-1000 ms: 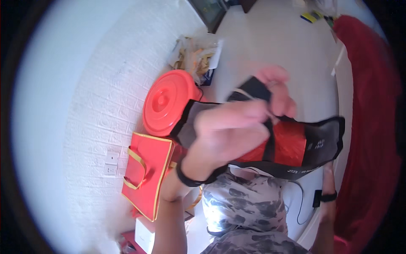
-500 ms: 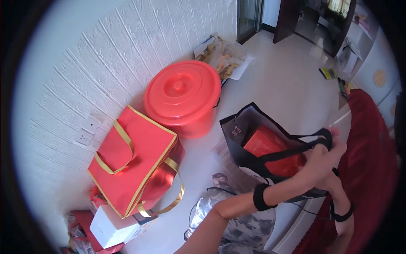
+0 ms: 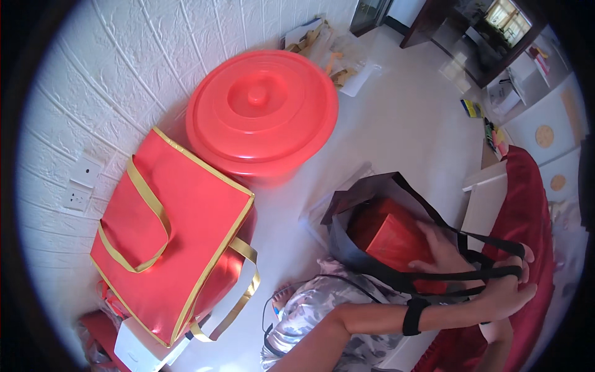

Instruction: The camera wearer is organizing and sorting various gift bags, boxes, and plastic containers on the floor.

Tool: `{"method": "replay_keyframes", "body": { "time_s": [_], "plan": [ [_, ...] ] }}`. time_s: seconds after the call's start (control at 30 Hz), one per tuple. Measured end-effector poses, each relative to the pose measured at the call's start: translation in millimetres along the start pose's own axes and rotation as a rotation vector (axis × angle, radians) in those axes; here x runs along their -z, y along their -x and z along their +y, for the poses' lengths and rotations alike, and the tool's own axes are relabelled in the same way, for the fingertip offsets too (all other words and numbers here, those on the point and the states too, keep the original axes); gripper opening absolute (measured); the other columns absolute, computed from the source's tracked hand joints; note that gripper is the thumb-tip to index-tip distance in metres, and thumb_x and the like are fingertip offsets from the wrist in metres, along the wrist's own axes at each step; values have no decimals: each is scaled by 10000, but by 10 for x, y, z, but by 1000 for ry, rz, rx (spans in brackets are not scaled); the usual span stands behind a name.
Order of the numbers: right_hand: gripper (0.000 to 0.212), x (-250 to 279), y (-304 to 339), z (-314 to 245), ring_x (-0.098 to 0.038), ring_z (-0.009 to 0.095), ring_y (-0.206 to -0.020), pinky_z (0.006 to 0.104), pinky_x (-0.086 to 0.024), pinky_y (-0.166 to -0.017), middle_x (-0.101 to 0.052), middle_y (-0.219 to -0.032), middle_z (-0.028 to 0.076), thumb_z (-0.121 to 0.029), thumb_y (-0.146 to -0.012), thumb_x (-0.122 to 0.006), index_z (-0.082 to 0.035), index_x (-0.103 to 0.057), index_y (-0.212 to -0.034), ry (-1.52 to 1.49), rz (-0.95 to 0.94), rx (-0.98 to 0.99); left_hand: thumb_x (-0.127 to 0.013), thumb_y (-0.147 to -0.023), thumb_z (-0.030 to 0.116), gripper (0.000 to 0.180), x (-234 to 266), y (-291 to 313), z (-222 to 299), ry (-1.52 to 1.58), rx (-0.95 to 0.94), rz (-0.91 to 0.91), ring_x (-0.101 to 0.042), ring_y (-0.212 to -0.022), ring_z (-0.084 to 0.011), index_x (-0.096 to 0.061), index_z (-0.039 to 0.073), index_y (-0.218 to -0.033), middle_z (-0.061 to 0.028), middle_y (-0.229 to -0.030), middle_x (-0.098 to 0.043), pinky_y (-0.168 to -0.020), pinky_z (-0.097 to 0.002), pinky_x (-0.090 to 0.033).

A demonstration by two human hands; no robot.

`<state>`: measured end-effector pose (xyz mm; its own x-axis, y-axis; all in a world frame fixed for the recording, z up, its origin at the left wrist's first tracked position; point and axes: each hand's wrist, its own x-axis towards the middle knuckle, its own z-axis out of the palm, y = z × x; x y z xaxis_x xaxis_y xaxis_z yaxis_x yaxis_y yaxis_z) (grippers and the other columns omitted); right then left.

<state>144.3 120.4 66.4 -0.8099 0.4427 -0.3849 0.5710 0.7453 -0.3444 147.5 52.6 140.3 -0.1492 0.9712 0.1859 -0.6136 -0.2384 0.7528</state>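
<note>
A dark grey paper bag (image 3: 365,260) with black strap handles leans open at the centre right. My left hand (image 3: 511,285) is closed round its handles at the right, the arm crossing in front of the bag. Passing beneath that arm, my right arm reaches into the bag. There my right hand (image 3: 443,251) grips the near right end of a red box (image 3: 393,239), its thumb and fingers spread along the sides. The box's lower part is hidden in the bag. Black bands circle both wrists.
A red lidded bucket (image 3: 266,118) stands by the white wall. Nearer is a red bag with gold trim (image 3: 180,217), beside a white box (image 3: 139,347). Dark red cloth (image 3: 527,204) hangs at the right. Plastic and brown paper (image 3: 338,59) lie beyond the bucket.
My right hand has gone from beside the handles down into the bag, onto the red box. My left hand has drawn the handles right and lower. The view has shifted.
</note>
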Motion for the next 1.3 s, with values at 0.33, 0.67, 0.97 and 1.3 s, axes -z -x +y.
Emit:
{"method": "replay_keyframes", "body": {
  "time_s": [0.33, 0.67, 0.97, 1.3],
  "plan": [
    [999, -106, -375, -362, -318, 412, -1246, 458, -291, -1029, -303, -1333, 238, -497, -641, -744, -41, -245, -1377, 239, -48, -180, -653, -659, 165, 352, -27, 250, 222, -69, 31, -56, -462, -812, -266, -390, 50, -863, -93, -822, -430, -737, -397, -342],
    [829, -139, -425, -436, -391, 392, -1182, 432, -338, -994, -371, -1251, 229, -404, -692, -740, -22, -325, -1299, -12, 77, -42, -650, -699, 193, 483, 131, 258, 297, -174, 120, -145, -442, -830, -266, -384, 24, -1064, -114, -868, -430, -730, -401, -342],
    [268, -31, -1158, -771, -499, 366, -1055, 429, -401, -923, -540, -1116, 198, -103, -844, -505, 0, -561, -1086, 125, -113, 239, -608, -727, 366, 539, 369, 105, 525, -171, 156, -261, -560, -790, -302, -446, -68, -1003, -176, -870, -542, -718, -390, -423],
    [258, -61, -1176, -786, -543, 387, -961, 442, -440, -853, -575, -1031, 206, -114, -830, -516, -5, -573, -1056, 217, -223, 205, -544, -749, 539, 777, 426, -23, 545, -227, 253, -374, -615, -884, -345, -423, -117, -1146, -262, -940, -592, -783, -391, -462]
  ]
}}
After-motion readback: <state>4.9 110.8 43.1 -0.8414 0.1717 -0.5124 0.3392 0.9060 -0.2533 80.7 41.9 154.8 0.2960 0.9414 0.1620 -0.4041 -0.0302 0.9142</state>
